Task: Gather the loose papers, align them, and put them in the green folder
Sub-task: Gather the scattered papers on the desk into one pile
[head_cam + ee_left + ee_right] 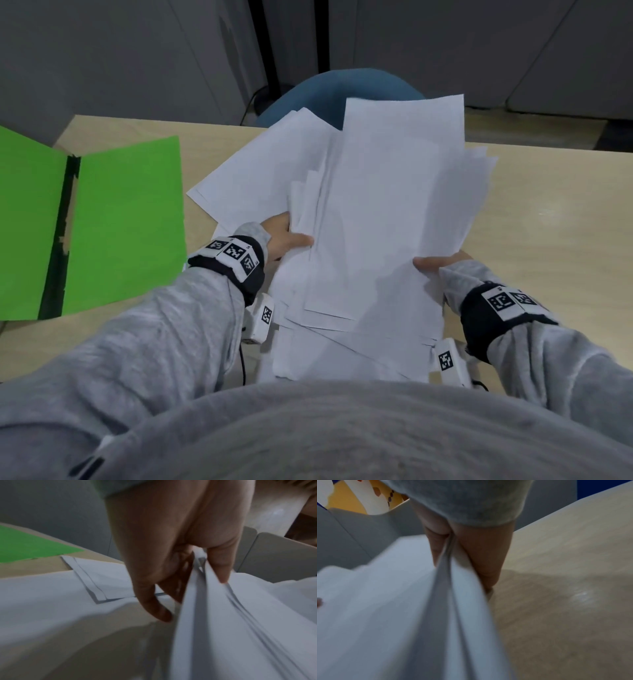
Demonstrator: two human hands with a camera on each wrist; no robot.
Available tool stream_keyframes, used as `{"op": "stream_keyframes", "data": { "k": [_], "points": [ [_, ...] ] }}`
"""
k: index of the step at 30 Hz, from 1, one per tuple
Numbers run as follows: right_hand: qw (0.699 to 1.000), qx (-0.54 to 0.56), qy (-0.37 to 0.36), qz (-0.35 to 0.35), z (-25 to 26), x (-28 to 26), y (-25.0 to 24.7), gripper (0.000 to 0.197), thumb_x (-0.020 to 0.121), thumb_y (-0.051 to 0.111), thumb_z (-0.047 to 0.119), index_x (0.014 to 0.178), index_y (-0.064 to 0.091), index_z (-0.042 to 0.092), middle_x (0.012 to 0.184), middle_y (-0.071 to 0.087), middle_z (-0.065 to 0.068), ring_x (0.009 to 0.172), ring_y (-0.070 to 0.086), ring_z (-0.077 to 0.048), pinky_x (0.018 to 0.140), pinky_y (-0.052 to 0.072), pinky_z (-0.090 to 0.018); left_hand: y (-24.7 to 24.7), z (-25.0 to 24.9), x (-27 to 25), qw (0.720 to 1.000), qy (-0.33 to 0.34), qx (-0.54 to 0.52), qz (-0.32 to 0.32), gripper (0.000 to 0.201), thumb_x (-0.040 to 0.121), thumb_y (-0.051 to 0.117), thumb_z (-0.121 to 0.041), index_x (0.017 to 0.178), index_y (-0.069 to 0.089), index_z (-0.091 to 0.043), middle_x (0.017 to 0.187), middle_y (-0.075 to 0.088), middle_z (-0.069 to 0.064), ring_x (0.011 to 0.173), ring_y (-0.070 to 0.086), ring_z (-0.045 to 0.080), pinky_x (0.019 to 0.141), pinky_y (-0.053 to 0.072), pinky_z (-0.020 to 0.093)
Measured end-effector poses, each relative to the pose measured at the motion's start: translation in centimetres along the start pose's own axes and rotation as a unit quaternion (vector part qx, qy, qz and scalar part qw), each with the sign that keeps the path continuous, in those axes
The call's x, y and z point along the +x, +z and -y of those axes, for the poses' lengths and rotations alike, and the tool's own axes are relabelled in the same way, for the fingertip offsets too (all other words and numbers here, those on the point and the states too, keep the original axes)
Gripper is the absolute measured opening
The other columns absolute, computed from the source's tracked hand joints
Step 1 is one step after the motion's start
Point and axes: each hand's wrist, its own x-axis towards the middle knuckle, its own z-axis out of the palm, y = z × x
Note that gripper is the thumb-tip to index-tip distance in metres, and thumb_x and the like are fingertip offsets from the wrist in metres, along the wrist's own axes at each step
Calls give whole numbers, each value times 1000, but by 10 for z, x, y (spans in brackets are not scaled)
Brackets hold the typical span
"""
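A: We see the papers [376, 205] as a loose, fanned sheaf of white sheets, held up between both hands over the middle of the tabletop [548, 222]. Their edges are uneven; corners stick out at the far side and at the near side.

B: We agree. The left hand [286, 236] grips the sheaf's left edge, thumb on top. In the left wrist view the thumb [221, 566] presses the upper face and the fingers [150, 601] curl beneath, so that hand is clamped on the papers.

A: And the right hand [442, 262] holds the right near corner. The right wrist view shows its thumb [435, 550] on one face and the fingers [486, 561] on the other, pinching the sheets between them.

B: We also see more sheets under the held ones, lying flat on the tabletop toward the near edge. Whether the held sheaf touches them we cannot tell.

A: The green folder [126, 222] lies open and flat at the left of the tabletop, apart from the papers, with a dark strip down its spine.

B: Farther out, we note a blue chair [342, 92] beyond the far edge of the tabletop and grey cabinets [137, 51] behind it. Both wrists wear dark bands with black-and-white markers over grey sleeves.
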Motion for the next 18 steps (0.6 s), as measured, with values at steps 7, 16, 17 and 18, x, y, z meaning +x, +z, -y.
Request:
{"op": "stream_keyframes", "data": {
  "k": [7, 16, 17, 18],
  "points": [
    [999, -35, -25, 1, 1, 5, 3, 53, 83, 68, 10, 132, 48, 1, 133, 53, -21, 99, 52, -20, 58, 45, -24, -16, 9, 16, 909, -86, 403, -63, 51, 99, 31, -45, 131, 45, -8, 138, 47, 15, 123, 47, 36, 100, 40, 39],
    [992, -126, -26, -9, 5, -9, 12, 49, 91, 57, 15, 138, 44, 12, 141, 47, -8, 126, 50, -27, 77, 49, -26, -40, 8, 17, 903, -136, 384, -139, 28, 92, 47, -17, 115, 63, -19, 123, 59, 10, 111, 58, 32, 89, 48, 32],
    [991, -128, -17, -35, 8, -15, 12, 49, 94, 50, 15, 142, 40, 21, 145, 44, 0, 127, 48, -21, 90, 48, -25, -46, 15, 19, 895, -158, 387, -155, 29, 92, 47, -18, 117, 60, -20, 128, 53, 12, 113, 55, 34, 88, 47, 33],
    [982, -182, -35, -36, 5, -21, 12, 49, 96, 43, 17, 143, 36, 30, 146, 40, 7, 129, 46, -16, 101, 43, -22, -53, 22, 20, 887, -176, 392, -169, 30, 91, 48, -20, 120, 57, -21, 130, 47, 14, 115, 53, 36, 90, 46, 35]
  ]
}}
